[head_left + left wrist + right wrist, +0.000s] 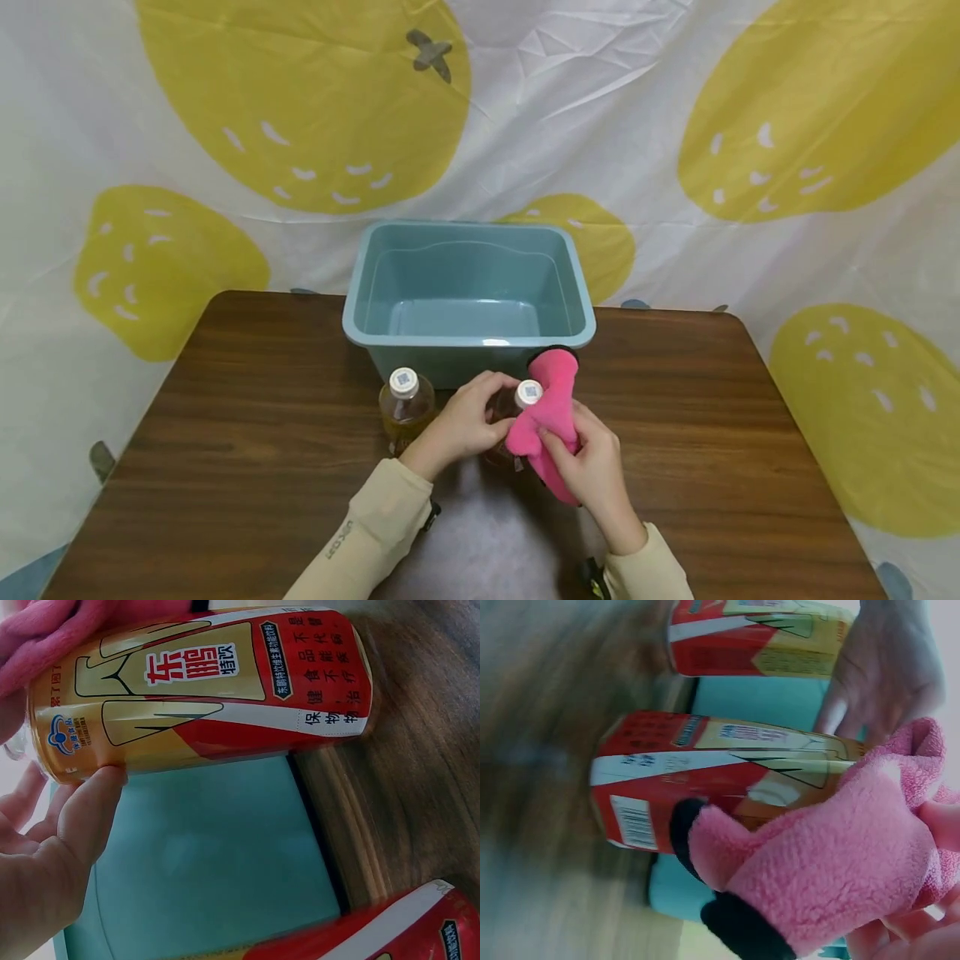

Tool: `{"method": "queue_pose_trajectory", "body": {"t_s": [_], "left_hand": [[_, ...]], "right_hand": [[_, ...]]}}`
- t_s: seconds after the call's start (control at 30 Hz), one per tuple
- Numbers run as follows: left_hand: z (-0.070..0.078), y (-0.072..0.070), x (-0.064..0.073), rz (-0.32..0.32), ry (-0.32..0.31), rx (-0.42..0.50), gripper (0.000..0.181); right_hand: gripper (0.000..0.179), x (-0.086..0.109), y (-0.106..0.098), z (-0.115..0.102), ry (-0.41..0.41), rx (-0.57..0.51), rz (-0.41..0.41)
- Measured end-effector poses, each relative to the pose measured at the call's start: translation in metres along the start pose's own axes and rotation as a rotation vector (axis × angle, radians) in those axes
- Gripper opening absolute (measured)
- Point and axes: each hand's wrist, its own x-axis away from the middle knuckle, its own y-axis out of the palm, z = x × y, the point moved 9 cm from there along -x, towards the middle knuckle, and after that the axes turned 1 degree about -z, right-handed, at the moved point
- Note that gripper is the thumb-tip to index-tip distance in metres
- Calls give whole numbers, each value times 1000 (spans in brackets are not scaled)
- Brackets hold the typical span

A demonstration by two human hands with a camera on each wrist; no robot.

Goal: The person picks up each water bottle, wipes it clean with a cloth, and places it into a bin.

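A drink bottle point(528, 393) with a white cap stands in front of the tub; its red and gold label point(217, 690) faces the left wrist view. My left hand point(467, 423) holds this bottle near its shoulder, thumb on the near side and fingers on the far side. In my right hand point(595, 468) a fuzzy pink cloth point(555, 404) with black edging is pinched; it lies against the bottle's right side and covers part of it. To the left of my left hand stands a second bottle point(406, 408) of the same kind, upright.
A blue-green plastic tub point(472, 341) sits at the back of the dark wooden table point(697, 417), just behind the bottles. Nothing shows inside it. Behind the table hangs a white curtain point(600, 100) with yellow fruit prints.
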Motion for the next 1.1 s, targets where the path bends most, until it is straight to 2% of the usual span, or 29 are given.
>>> {"method": "queue_pose_trajectory", "body": {"t_s": [0.1,0.3,0.53,0.63,0.8,0.93,1.1], "left_hand": [[1,0,0,3,6,12,36],[1,-1,1,16,12,13,36],[3,-1,1,15,16,2,37],[3,-1,1,12,10,2,37],[3,0,1,1,5,-5,38],[3,2,0,-8,14,-5,38],[1,1,0,-8,-1,-5,38]], "right_hand": [[29,-2,1,2,9,-8,-16],[25,2,1,6,32,-9,0],[15,14,0,7,-17,16,72],[13,20,1,12,-15,6,98],[12,31,10,34,71,3,99],[12,39,22,56,155,49,46],[12,41,31,70,186,88,-17]]}}
